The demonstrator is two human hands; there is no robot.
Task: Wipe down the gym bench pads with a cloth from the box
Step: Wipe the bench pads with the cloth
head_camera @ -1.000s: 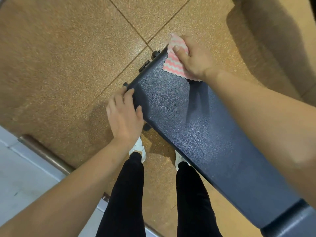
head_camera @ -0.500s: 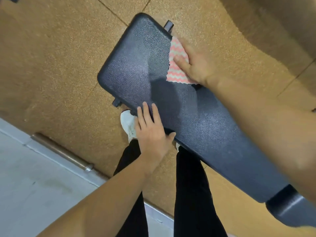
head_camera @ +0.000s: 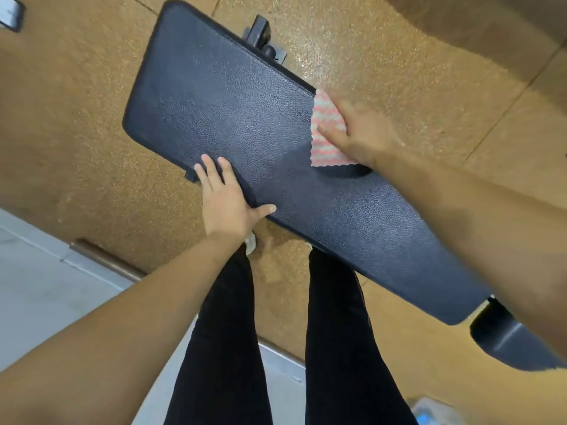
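Note:
A long dark blue bench pad (head_camera: 245,118) runs diagonally from upper left to lower right. A second dark pad (head_camera: 503,338) begins past a gap at the lower right. My right hand (head_camera: 359,133) lies flat on a pink-and-white zigzag cloth (head_camera: 325,139), pressing it onto the pad's far edge. My left hand (head_camera: 227,204) rests on the pad's near edge with straight fingers on top and the thumb along the rim. The box is not in view.
A black bench frame bracket (head_camera: 260,35) sticks out beyond the pad's far side. My legs in black trousers (head_camera: 224,348) stand by the near edge on a brown speckled floor (head_camera: 67,133). A metal strip (head_camera: 101,256) borders a pale floor at the lower left.
My right hand has slid the cloth along the far edge away from the pad's end toward its middle. My left hand has shifted along the near edge. The camera view has swung.

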